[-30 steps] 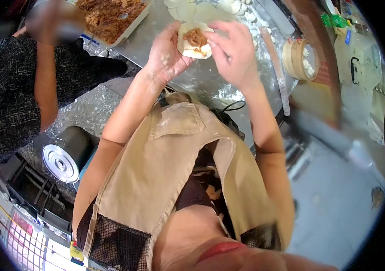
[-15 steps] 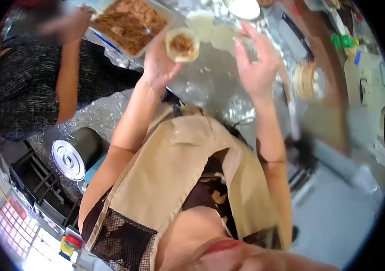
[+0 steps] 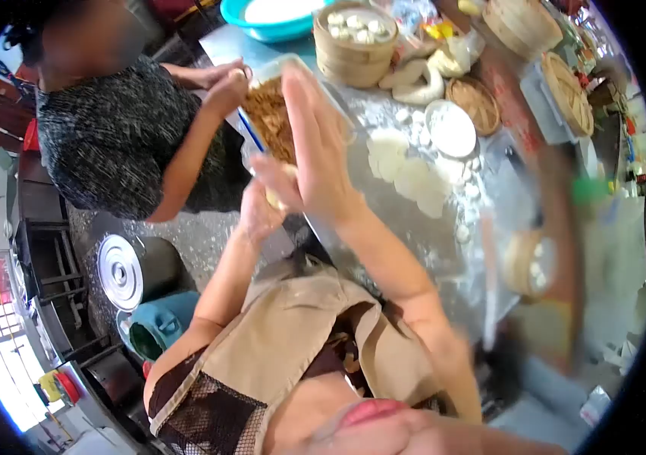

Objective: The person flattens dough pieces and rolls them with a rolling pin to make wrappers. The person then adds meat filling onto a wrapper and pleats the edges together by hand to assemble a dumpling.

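Note:
My left hand (image 3: 258, 216) holds a round dough wrapper (image 3: 274, 199), cupped in the palm with only its pale edge showing. In front of it, my right hand (image 3: 319, 148) reaches across with fingers stretched out and thumb apart, hiding most of the wrapper and whatever lies in it. Beyond the hands is a clear plastic tub (image 3: 342, 110) of brown shredded filling (image 3: 266, 110), partly covered by the right fingers. Flat dough wrappers (image 3: 414, 178) lie overlapping on the metal table to the right.
A person (image 3: 118, 136) stands at left, hands by the tub. A bamboo steamer (image 3: 357, 57) holds several dumplings. Nearby are a dough roll (image 3: 425, 85), a white bowl (image 3: 450, 130), a teal basin (image 3: 277, 30), and a second steamer (image 3: 524, 262). A lidded pot (image 3: 160, 269) stands lower left.
My right hand has swung left from over the wrappers to in front of my left hand. The filled wrapper is now mostly hidden. The view has shifted, showing more of the table's far side.

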### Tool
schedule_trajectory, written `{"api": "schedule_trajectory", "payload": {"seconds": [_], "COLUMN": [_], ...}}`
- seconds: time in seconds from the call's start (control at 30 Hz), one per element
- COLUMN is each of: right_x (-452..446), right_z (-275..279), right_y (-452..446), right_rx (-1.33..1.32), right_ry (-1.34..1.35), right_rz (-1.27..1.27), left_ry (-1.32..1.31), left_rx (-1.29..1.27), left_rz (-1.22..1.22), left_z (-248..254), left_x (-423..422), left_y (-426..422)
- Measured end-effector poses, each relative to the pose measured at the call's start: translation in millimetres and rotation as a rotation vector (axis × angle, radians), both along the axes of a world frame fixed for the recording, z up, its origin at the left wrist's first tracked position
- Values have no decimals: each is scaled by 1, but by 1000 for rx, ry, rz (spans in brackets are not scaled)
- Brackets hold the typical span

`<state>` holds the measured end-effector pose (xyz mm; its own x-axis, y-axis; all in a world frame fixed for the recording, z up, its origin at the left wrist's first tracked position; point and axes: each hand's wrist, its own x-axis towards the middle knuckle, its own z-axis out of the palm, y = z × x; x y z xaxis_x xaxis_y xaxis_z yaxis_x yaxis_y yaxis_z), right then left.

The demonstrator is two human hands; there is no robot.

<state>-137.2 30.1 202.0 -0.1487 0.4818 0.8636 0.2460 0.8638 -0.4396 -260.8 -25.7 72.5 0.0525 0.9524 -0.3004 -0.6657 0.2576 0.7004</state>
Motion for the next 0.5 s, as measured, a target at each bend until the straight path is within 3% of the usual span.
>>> {"api": "schedule_trajectory", "payload": {"seconds": [0.03, 0.1, 0.17, 0.23, 0.3, 0.37, 0.43, 0.5], "right_x": [5, 7, 3, 18, 38, 31, 37, 56], "right_z": [11, 0, -15, -18, -11, -31, -30, -19], "right_y": [-7, -8, -5, -17, -34, -22, -32, -43], "right_rx": [47, 133, -99, -83, 23, -174, -140, 68], "right_ry": [13, 49, 11, 92, 30, -4, 153, 32], "right_rz": [31, 55, -26, -29, -73, -149, -178, -190], "left_ry": [-49, -308, -297, -426, -346, -318, -311, -334], "left_rx": [359, -125, -139, -106, -86, -15, -108, -52], "left_rz": [-180, 70, 90, 69, 33, -2, -18, -57], "left_z": [0, -4, 9, -3, 3, 9, 26, 34], "left_x": [-6, -4, 2, -3, 0, 4, 9, 15], "left_y": [-4, -4, -3, 3, 5, 10, 14, 13]}}
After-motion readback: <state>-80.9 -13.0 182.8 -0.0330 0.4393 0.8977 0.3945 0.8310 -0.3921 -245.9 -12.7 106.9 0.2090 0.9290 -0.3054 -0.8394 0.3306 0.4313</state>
